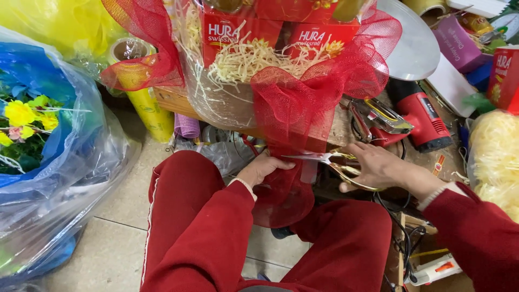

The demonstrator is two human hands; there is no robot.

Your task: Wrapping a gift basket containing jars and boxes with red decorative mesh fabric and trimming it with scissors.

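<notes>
A strip of red mesh ribbon (294, 113) hangs down from a clear-wrapped gift basket (227, 103) filled with red boxes (232, 27) and pale shredded paper. My left hand (263, 167) pinches the mesh low down, just above my red-trousered lap. My right hand (373, 165) grips gold-handled scissors (330, 161), whose blades point left and meet the mesh beside my left hand. The lower tail of the mesh (284, 200) drapes between my knees.
A big plastic bag with yellow artificial flowers (32, 119) lies at left. Yellow cellophane rolls (146, 108) stand by the basket. A red heat gun (419, 116), a stapler (381, 119), boxes and more shredded paper (494, 157) crowd the right. Cables and a glue gun (432, 267) lie below.
</notes>
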